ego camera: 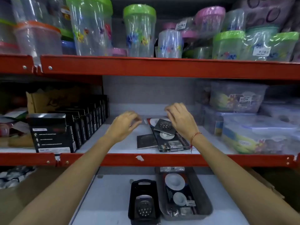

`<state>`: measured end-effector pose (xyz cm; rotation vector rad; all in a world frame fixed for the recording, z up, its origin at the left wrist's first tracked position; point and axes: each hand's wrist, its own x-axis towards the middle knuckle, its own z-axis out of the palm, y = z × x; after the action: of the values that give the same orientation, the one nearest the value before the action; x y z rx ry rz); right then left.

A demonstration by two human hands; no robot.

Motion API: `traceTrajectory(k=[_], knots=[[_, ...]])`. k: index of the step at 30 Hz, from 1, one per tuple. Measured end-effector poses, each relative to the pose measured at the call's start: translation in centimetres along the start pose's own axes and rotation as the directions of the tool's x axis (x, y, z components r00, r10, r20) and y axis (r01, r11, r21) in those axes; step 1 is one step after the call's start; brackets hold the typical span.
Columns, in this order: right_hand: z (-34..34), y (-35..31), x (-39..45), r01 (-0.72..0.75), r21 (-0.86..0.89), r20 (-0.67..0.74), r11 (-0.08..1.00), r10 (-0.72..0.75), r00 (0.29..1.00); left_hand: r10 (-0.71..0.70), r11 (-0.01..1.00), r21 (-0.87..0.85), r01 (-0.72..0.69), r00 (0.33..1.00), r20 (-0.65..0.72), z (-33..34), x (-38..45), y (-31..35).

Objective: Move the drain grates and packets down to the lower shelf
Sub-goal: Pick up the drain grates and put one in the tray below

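Note:
On the middle shelf [123, 143] lies a small heap: a square metal drain grate [164, 127] on top of several flat packets [172, 144], and a second dark grate [146, 141] at the heap's left. My right hand [180, 118] hovers just above the top grate, fingers curled and apart, holding nothing. My left hand [125, 125] hangs empty to the left of the heap, fingers loosely bent. On the lower shelf [103, 200], a black basket [143, 185] holds a grate [144, 207] and a grey tray [209, 207] holds packets [180, 192].
A row of black boxes [68, 127] stands at the left of the middle shelf. Clear plastic containers [253, 132] crowd its right side. Red shelf beams [162, 67] cross above and below. Plastic jars [139, 33] fill the top shelf.

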<state>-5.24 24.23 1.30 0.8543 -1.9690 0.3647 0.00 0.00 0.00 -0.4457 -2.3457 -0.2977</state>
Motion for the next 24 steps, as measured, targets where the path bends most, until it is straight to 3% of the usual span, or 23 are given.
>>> traceTrajectory(k=[2,4,6,9,12,16,24], knots=[[2.0,1.8,0.1,-0.132,0.086,0.186,0.987,0.115,0.976,-0.079,0.993,-0.072,0.096,0.976,0.205,1.7,0.3,-1.2],[3.8,3.5,0.1,-0.282,0.09,0.441,0.955,0.216,0.871,-0.158,0.974,-0.08,0.214,0.884,0.44,3.1,0.2,-2.1],[4.9,4.7,0.2,-0.35,0.066,0.588,0.934,0.247,0.77,-0.204,0.954,-0.064,0.292,0.792,0.576,4.2,0.1,-2.8],[6.2,6.4,0.6,-0.396,0.082,0.659,0.915,0.248,0.71,-0.274,0.91,-0.047,0.411,0.683,0.677,5.3,0.6,-4.4],[6.7,7.7,0.7,-0.5,0.136,0.721,0.855,0.26,0.642,-0.279,0.885,-0.052,0.463,0.615,0.737,6.1,1.0,-5.4],[6.1,7.4,0.6,-0.56,0.178,0.786,0.809,0.225,0.576,-0.268,0.843,-0.122,0.524,0.606,0.749,6.8,1.4,-5.8],[5.9,6.9,0.7,-0.518,0.178,0.765,0.837,0.214,0.608,-0.26,0.83,-0.182,0.527,0.656,0.709,5.0,1.1,-7.5]])
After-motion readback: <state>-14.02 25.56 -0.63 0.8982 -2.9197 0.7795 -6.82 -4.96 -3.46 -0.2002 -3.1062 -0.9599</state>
